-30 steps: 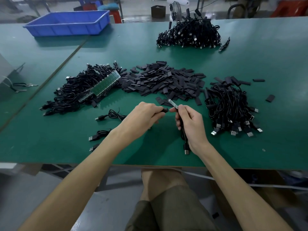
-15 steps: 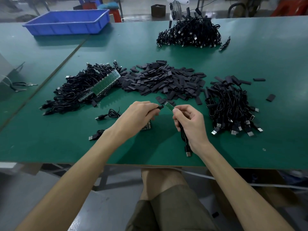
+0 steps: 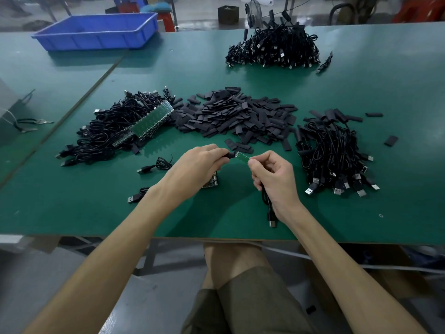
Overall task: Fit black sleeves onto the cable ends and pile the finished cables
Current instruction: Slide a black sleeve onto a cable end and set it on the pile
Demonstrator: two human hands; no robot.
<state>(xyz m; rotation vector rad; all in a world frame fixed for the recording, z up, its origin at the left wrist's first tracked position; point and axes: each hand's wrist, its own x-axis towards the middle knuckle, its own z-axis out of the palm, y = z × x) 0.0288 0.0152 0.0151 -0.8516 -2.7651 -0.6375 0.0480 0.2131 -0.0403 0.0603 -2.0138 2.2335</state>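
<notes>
Sliding the sleeve (image 3: 227, 155) over the board (image 3: 241, 158) is the step in hand, judging by the grips. The two parts meet tip to mouth just in front of the sleeve heap (image 3: 236, 116), above the table (image 3: 240, 220).

- The left hand (image 3: 197, 165) pinches the sleeve between thumb and fingertips.
- The right hand (image 3: 274, 174) pinches the green board at the cable end. The cable (image 3: 266, 201) runs down through its curled fingers.

Keep the sleeve mouth open and in line with the board. A tilted sleeve is likely to catch on a board corner. Push until the board is covered.

The cable pile (image 3: 332, 150) right of the heap appears to hold sleeved ends, so it is the probable drop point.
</notes>
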